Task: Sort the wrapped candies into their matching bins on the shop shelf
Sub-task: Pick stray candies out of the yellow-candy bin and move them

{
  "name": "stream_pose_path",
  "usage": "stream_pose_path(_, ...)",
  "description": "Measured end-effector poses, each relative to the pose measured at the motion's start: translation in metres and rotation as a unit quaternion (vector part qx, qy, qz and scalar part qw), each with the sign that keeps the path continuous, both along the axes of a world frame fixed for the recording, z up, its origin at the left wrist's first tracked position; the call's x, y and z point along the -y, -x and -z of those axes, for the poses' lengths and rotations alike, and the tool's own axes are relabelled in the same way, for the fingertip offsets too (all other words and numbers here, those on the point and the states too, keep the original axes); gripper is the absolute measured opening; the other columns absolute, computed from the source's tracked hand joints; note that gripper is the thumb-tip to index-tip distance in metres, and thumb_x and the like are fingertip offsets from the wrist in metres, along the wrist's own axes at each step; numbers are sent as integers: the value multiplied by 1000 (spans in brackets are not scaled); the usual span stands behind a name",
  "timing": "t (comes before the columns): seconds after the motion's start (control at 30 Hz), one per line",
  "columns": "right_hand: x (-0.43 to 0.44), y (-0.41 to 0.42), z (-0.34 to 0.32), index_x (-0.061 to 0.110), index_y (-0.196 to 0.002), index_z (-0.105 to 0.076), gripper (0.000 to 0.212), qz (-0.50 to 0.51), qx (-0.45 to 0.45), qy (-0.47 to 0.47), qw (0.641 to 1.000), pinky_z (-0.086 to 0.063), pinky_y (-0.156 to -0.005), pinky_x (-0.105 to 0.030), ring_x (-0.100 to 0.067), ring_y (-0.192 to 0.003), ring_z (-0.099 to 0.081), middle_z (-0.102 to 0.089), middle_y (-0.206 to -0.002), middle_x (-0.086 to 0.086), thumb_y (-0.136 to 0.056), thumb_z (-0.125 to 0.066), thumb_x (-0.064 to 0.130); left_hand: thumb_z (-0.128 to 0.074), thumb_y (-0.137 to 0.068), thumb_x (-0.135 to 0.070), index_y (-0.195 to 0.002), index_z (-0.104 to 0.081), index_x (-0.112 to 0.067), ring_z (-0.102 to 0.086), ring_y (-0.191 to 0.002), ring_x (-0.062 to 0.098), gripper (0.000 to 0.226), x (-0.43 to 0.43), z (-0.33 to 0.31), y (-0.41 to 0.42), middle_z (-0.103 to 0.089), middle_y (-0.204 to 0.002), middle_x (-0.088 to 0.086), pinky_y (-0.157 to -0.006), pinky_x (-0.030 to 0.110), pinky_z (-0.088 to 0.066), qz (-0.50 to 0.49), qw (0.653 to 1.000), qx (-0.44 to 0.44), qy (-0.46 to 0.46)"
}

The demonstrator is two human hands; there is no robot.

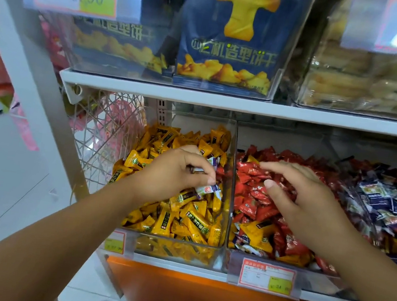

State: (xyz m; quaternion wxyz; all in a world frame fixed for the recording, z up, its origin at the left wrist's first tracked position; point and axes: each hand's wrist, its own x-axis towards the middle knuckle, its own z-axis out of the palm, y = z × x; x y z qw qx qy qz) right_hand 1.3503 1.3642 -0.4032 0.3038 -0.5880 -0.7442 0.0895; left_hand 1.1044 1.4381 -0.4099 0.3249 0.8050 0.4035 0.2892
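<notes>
Two hands reached into clear bins of wrapped sweets, one on each side of the clear divider wall (234, 155). Just left of the divider, the left hand (176, 170) hovered over the yellow candies (182, 215), its fingers (200, 166) curled and pinching a white-and-purple candy (208, 190). The candy's long axis ran roughly sideways and its free end pointed toward the divider. A second pale wrapper seemed tucked inside the same grip, though that was hard to tell. Just right of the divider, the right hand (299, 191) lay palm down over the red candies (251, 202). Its fingers (280, 167) were loosely straight, the thumb was apart, and it gripped nothing. Whether the fingertips touched the pile was unclear. The blue-and-white candies (390, 204), which looked like the held sweet's likely match, lay well right of the divider, beyond the red ones, so the right hand was the nearer. A few stray yellow candies (257, 232) sat right of the divider, near the front.
</notes>
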Motion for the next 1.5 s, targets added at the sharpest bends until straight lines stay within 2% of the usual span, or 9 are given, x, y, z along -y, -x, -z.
stream_pose_path(0.23, 42, -43, -10, 38, -133, -50, 38, 46, 20, -31, 998, -15, -107, -18, 8, -129, -21, -39, -126, 26, -95, -48, 35, -72, -84, -23, -75, -64, -48, -56, -89, 12, 28, 24, -23, -32, -61, -90, -9, -82, 29, -44, -32, 993, 0, -112)
stream_pose_path(0.4, 70, -105, -7, 30, -133, -53, 46, 132, 24, -27, 991, -28, -111, -34, -16, -134, -35, -49, -136, 8, -91, -44, 43, -71, -85, -23, -72, -64, -43, -56, -91, 1, 25, 34, -39, -87, -66, -87, -15, -81, 15, -40, -40, 989, 32, -140)
stream_pose_path(0.67, 102, -180, 11, 37, -144, -35, 50, 196, -30, 52, 979, -34, -101, -30, -15, -131, -32, -36, -141, 10, -97, -50, 36, -65, -92, -28, -75, -61, -39, -59, -83, -2, 21, 45, -44, -254, -64, -80, -23, -77, 18, -41, 59, 992, 45, -101)
stream_pose_path(0.77, 108, -197, 15, 36, -145, -35, 51, 214, -23, 50, 975, -34, -102, -30, -15, -130, -33, -39, -141, 7, -97, -51, 38, -58, -95, -36, -101, -69, -35, -62, -103, 11, 12, 34, -35, -297, -70, -103, -13, -84, 22, -44, 57, 992, -55, -95)
stream_pose_path(0.83, 111, -203, 18, 35, -144, -36, 50, 218, -23, 49, 975, -31, -101, -27, -13, -131, -32, -39, -142, 8, -96, -52, 37, -55, -95, -44, -131, -55, -42, -60, -113, 16, 36, 28, -31, -305, -64, -126, -6, -95, 29, -46, 68, 980, -155, -106)
stream_pose_path(0.93, 110, -204, 21, 34, -142, -39, 48, 218, -14, 46, 975, -29, -97, -24, -13, -129, -33, -41, -139, 7, -96, -52, 36, -57, -93, -45, -147, -32, -40, -52, -125, 19, 60, 28, -34, -291, -47, -146, -4, -101, 22, -38, 72, 983, -146, -83)
stream_pose_path(1.07, 104, -193, 16, 35, -141, -40, 46, 197, -1, 47, 979, -23, -86, -18, -12, -124, -38, -41, -138, 9, -96, -50, 38, -57, -93, -44, -146, -36, -37, -37, -136, 13, 57, 40, -42, -229, -45, -146, -8, -99, 16, -25, 58, 981, -116, -141)
stream_pose_path(1.27, 89, -140, 2, 44, -131, -45, 39, 119, -7, 20, 993, -28, -96, -20, -5, -128, -36, -40, -132, 21, -93, -50, 40, -57, -92, -41, -140, -40, -42, -29, -133, 0, 52, 62, -41, -101, -42, -140, -17, -108, 18, -21, -45, 980, -124, -151)
stream_pose_path(1.5, 41, -29, -16, 42, -115, -59, 25, -39, 5, -61, 997, -26, -104, -17, 1, -122, -40, -51, -121, 25, -94, -46, 49, -36, -88, -64, -150, -25, -32, -24, -142, 15, 71, 93, -7, 36, -28, -155, -7, -114, 27, -21, -140, 942, -300, -47)
